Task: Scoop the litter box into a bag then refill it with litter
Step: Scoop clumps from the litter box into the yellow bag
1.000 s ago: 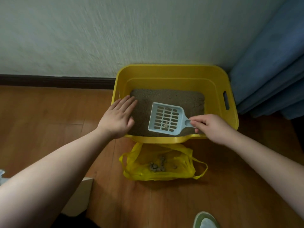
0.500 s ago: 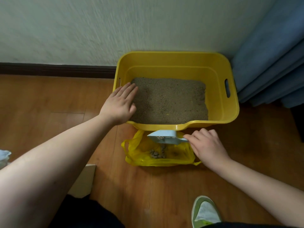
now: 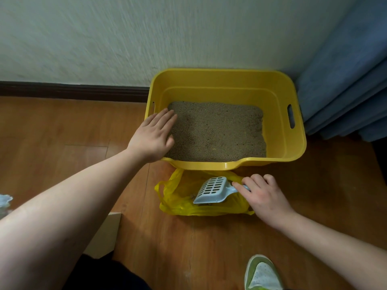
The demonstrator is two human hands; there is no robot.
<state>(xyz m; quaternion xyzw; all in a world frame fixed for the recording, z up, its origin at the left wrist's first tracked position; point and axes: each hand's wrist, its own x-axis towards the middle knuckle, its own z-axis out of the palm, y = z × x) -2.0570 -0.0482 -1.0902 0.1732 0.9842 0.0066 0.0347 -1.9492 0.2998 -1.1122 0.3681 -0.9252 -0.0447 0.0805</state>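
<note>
We hold a pale blue scoop (image 3: 211, 190) over an open yellow bag (image 3: 178, 197) on the floor, just in front of the yellow litter box (image 3: 226, 80).

Our right hand (image 3: 265, 198) is closed around the scoop's handle, its slotted pan tilted above the bag. Our left hand (image 3: 154, 137) lies flat and open on the litter box's front left rim, fingers touching the grey litter (image 3: 217, 130) inside. A green and white shoe (image 3: 262, 273) sits nearer us than the litter box.
</note>
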